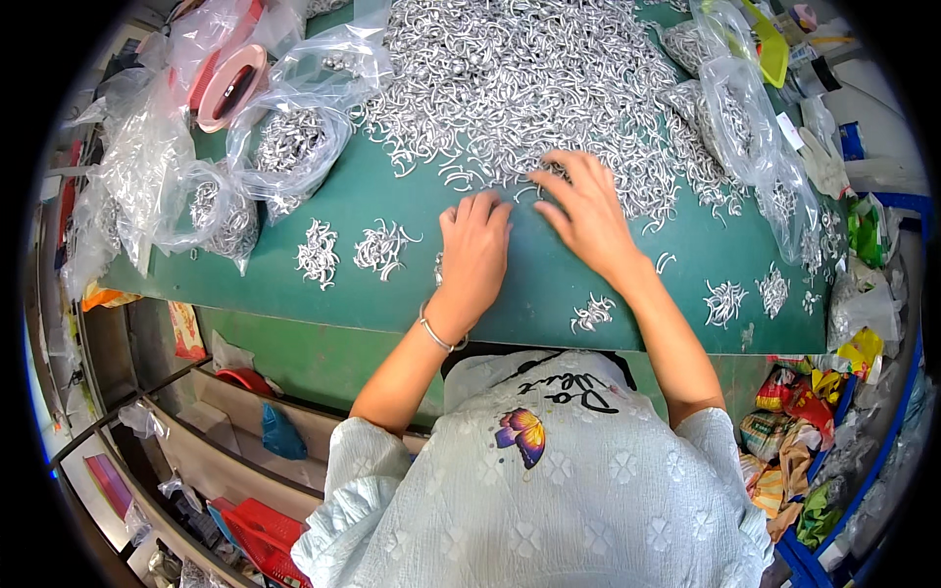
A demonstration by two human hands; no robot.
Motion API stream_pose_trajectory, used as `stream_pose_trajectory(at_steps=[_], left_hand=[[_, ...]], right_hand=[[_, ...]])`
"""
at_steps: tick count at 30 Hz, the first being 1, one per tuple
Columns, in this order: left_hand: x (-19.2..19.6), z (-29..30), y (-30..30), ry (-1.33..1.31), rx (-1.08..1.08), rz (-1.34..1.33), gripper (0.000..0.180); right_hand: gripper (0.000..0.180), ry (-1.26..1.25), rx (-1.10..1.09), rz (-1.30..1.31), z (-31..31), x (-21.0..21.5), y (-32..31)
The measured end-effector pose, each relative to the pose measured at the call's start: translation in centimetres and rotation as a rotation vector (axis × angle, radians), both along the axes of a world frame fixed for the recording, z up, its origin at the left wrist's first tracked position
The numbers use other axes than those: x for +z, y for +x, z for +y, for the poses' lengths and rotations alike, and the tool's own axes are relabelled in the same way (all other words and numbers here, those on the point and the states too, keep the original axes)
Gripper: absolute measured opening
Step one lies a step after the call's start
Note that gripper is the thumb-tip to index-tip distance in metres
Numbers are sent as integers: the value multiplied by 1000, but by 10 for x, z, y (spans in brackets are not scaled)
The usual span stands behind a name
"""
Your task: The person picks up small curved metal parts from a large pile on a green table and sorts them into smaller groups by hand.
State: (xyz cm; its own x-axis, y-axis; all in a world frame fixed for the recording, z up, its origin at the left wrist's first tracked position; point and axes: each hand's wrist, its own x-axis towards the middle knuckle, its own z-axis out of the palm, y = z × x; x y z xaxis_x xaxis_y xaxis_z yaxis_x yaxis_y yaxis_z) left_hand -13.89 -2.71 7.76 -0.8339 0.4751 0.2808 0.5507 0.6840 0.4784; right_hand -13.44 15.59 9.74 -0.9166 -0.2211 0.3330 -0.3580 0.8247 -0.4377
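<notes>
A big heap of small curved silver metal pieces [520, 83] covers the far middle of the green tabletop [392, 299]. My right hand [588, 216] is at the near edge of the heap, thumb and fingers apart, fingertips touching the pieces. Just left of it, my left hand [475, 245] is closed, its fingers curled down near the heap's edge. Whatever it may hold is hidden under the fingers. Small piles of the same pieces lie to the left [384, 247], partly behind my left wrist, and beside my right forearm [592, 314].
Clear plastic bags of metal pieces [291, 142] stand at the left, near a pink oval basket [233, 88]. More filled bags [725, 118] lie at the right, with a yellow-green scoop-like plastic thing [769, 49] behind. Further small piles [723, 304] sit near the right front edge.
</notes>
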Motion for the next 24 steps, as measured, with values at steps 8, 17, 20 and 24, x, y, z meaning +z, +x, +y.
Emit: stream_pose_trajectory(at_steps=[8,17,20,24], left_hand=[[19,-36,25,-58,-27,-74,19],[15,-27,37,70,-54,-159,20],[17,-32,37,141,-15,-174,19],[20,-36,34,181,36,-189,20]], right_hand=[[29,-21,91,-177,-11,-7,30],[20,175,134,65,-18,-18,-33],[15,37,104,134,-12,-7,-23],[10,-168,-77,-89,-10,-1,-1]])
